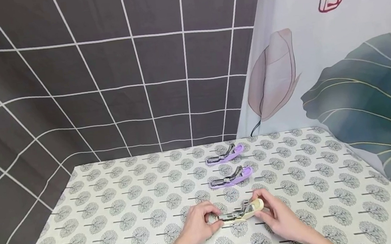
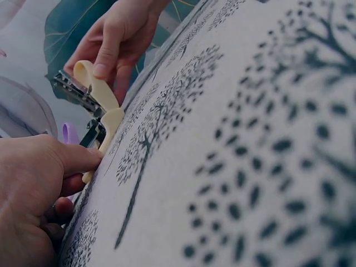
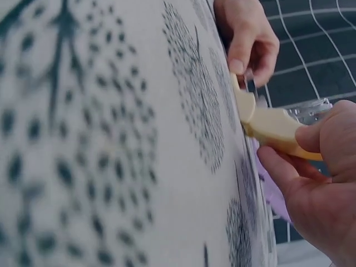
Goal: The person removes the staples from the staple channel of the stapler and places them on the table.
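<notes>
A cream stapler [image 1: 243, 213] with dark metal parts lies across the near part of the table, its metal section raised at an angle. My left hand [image 1: 200, 223] pinches its narrow left end between thumb and fingers. At the wider right end, my right hand [image 1: 278, 213] grips the cream body with thumb and fingers on opposite sides. In the left wrist view the stapler [image 2: 105, 100] shows a rounded cream end and a perforated metal bar. The right wrist view shows its smooth cream side [image 3: 272, 125], while my right fingers cover part of the end.
Two purple staplers with raised metal parts lie behind, a nearer one [image 1: 236, 178] and a farther one [image 1: 226, 158]. A small grey strip [image 1: 258, 178] lies right of the nearer one. The tree-print tablecloth [image 1: 129, 238] meets a dark gridded curtain [image 1: 102, 68] at the back.
</notes>
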Demonstrator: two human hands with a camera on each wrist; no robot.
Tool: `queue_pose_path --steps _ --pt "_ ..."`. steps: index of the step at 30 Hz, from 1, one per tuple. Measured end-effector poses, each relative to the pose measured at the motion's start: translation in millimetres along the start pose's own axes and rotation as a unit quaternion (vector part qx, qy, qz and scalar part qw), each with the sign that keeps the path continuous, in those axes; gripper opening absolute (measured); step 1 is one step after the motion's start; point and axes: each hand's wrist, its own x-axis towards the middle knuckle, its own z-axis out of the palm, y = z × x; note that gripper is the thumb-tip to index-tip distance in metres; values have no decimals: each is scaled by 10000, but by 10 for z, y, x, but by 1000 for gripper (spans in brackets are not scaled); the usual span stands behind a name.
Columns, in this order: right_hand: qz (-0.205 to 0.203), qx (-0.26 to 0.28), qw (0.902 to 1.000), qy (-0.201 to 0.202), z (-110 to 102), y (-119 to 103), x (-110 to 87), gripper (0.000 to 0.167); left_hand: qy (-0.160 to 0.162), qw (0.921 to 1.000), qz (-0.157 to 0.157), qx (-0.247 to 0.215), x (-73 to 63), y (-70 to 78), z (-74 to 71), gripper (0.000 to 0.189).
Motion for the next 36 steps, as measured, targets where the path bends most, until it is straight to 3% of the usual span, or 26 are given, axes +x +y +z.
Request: queue_pose_path --steps 7,12,15,18,20,22,25,29,32,36 --pt "653 516 9961 -304 -85 40 -49 35 -5 10000 -5 -2 -6 -9 4 21" --pt "570 -48 9973 -464 -168 -33 -6 38 49 9999 89 42 3 -25 3 21" --pt "134 -961 9952 119 -181 -143 43 48 91 9999 124 55 8 -27 3 22" --pt "-318 -1646 9800 1070 -100 -275 96 49 71 10000 66 9 3 -23 3 22" --pt "-443 -1673 9741 1454 4 -370 118 40 41 10000 10 -17 -3 -20 3 22" --pt "-393 -1441 9777 1478 125 -456 123 31 18 10000 -24 -35 -6 -19 6 22" --pt "311 -884 9898 1074 303 -560 125 20 55 10000 7 -17 -7 -22 7 23" --pt "1459 -590 9864 483 479 -597 163 14 119 9998 137 30 0 -28 1 23" --pt "1876 -611 9798 310 570 -573 190 17 116 9997 190 55 3 -29 3 22" --pt "2091 -654 9753 287 632 -536 200 19 100 9997 210 61 1 -26 5 23"
